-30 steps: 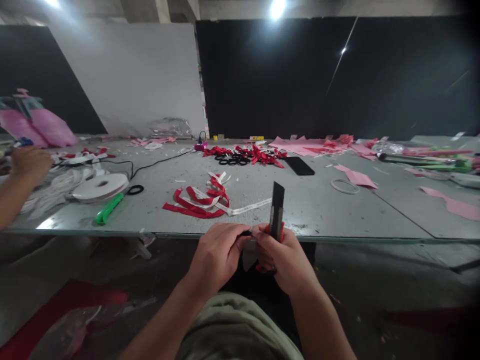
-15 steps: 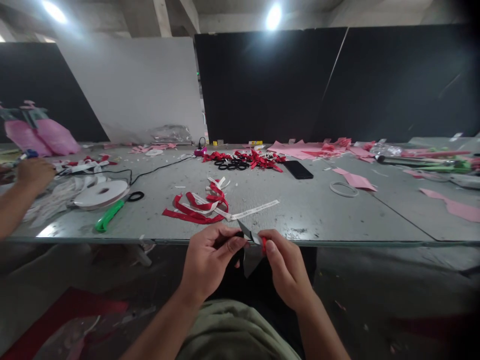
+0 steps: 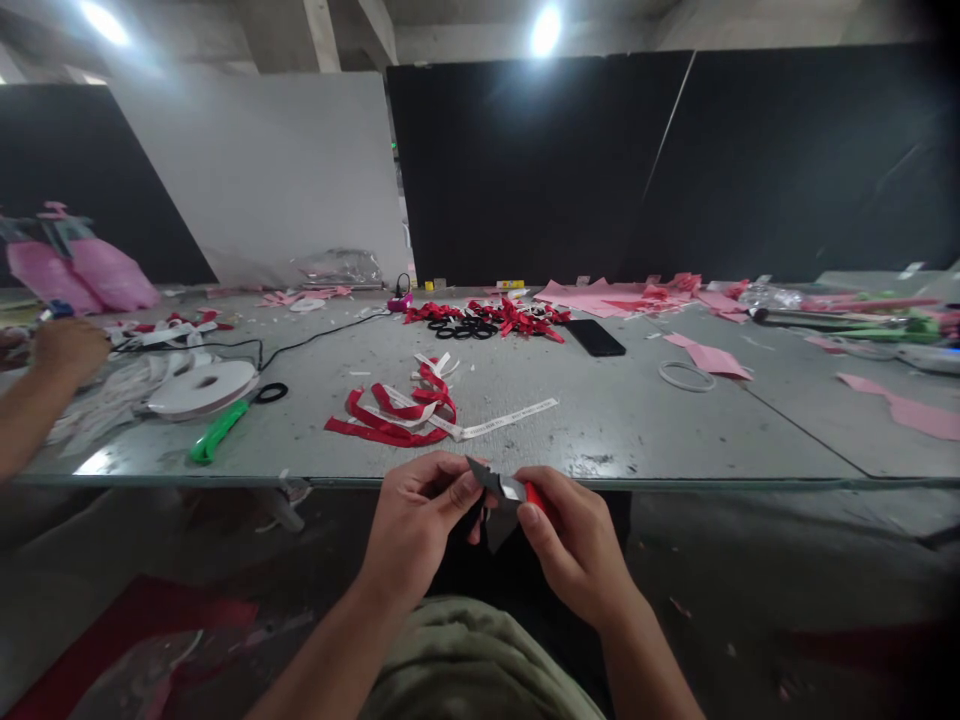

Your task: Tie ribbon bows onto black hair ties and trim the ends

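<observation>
My right hand [image 3: 574, 540] is closed around a red-handled utility knife [image 3: 504, 487], its blade pointing left toward my left hand. My left hand [image 3: 420, 520] is pinched on a small dark piece that I cannot make out, right at the blade's tip. Both hands hover just below the near edge of the grey table [image 3: 615, 420], above my lap. On the table just beyond them lies a heap of red and white ribbon strips [image 3: 394, 410] with a white printed strip [image 3: 510, 418] trailing right.
Another person's hand [image 3: 67, 345] rests at the far left near a white tape roll [image 3: 201, 386] and a green cutter [image 3: 217, 431]. Farther back lie red ribbons with black rings [image 3: 480, 318], a black phone [image 3: 594, 337], pink paper sheets [image 3: 615, 295] and a white ring [image 3: 688, 376].
The knife stood upright with its blade up a second ago; my right hand has tipped it down so the blade points left at my left hand's fingers. Both hands sank slightly.
</observation>
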`<state>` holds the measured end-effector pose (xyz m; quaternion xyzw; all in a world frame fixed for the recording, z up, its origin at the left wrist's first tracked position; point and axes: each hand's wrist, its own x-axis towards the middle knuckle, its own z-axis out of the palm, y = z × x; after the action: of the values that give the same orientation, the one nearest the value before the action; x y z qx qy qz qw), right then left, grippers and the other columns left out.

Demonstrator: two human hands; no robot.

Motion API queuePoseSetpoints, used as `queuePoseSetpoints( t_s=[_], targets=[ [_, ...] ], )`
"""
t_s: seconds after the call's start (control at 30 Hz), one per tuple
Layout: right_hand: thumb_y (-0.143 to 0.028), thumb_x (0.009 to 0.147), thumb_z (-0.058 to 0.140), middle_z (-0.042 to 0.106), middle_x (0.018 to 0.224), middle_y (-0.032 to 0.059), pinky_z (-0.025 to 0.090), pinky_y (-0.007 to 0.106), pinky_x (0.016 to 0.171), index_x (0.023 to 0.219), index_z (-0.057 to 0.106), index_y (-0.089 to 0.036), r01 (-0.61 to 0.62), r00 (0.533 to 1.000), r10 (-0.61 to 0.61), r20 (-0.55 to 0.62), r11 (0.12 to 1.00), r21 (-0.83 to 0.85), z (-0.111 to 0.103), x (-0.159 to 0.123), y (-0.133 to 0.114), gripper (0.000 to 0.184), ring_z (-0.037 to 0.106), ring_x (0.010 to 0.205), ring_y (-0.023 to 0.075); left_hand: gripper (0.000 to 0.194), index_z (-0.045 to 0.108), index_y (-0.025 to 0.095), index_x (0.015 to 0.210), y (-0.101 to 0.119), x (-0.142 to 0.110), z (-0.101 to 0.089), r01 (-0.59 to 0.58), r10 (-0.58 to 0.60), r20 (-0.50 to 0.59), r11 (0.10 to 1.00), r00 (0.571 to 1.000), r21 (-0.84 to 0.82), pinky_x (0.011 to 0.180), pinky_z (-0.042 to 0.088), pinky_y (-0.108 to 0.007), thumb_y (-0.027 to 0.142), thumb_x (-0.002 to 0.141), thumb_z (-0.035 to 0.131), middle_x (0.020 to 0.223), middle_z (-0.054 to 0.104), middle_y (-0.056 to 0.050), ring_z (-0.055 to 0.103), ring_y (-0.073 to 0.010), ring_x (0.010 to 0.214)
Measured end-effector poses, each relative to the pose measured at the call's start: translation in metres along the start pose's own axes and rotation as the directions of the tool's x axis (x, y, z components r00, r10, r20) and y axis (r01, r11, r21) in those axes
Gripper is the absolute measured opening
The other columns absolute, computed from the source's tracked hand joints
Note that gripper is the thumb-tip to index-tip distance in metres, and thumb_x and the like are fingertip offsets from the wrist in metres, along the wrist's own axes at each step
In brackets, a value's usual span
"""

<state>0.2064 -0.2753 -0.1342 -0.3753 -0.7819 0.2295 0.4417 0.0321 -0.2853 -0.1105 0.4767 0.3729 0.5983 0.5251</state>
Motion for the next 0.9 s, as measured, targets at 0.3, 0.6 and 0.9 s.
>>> queuePoseSetpoints(
  t_s=[0.3, 0.6, 0.9],
  targets=[
    [-0.034, 0.094, 0.047, 0.057, 0.073, 0.0002, 0.035, 0.025, 0.062, 0.097, 0.058, -0.019, -0.038, 0.999, 0.037, -0.032, 0.998, -0.041, 0.0034, 0.0034, -0.002, 0.019, 0.051, 0.065, 0.0137, 0.015, 0.068, 0.015, 0.088, -0.0031, 0.0028, -0.0023, 0.022, -0.021, 0.029, 0.998, 0.999, -0.057, 0.053, 0.037, -0.019, 0.029, 0.083, 0.068, 0.063, 0.059, -0.001, 0.048, -0.0089, 0.057],
    [-0.034, 0.093, 0.05, 0.056, 0.07, -0.0002, 0.033, 0.023, 0.059, 0.091, 0.058, -0.018, -0.028, 0.995, 0.01, -0.104, 0.985, -0.169, 0.0005, 0.0033, -0.0065, 0.018, 0.05, 0.06, 0.0124, 0.016, 0.068, 0.016, 0.091, 0.0003, 0.0044, -0.0049, -0.015, 0.015, 0.032, 1.0, 0.999, 0.019, 0.064, 0.039, -0.022, 0.031, 0.086, 0.065, 0.066, 0.057, 0.0, 0.05, -0.01, 0.064],
    [-0.036, 0.093, 0.049, 0.056, 0.065, -0.0003, 0.033, 0.023, 0.056, 0.089, 0.059, -0.018, -0.039, 0.992, 0.012, -0.128, 0.977, -0.211, 0.0033, 0.0009, -0.0075, 0.021, 0.049, 0.056, 0.0123, 0.018, 0.068, 0.015, 0.088, -0.0007, 0.0045, -0.004, -0.022, 0.02, 0.036, 0.999, 0.999, 0.042, 0.062, 0.039, -0.022, 0.032, 0.083, 0.068, 0.066, 0.056, -0.001, 0.049, -0.0108, 0.064]
  ],
)
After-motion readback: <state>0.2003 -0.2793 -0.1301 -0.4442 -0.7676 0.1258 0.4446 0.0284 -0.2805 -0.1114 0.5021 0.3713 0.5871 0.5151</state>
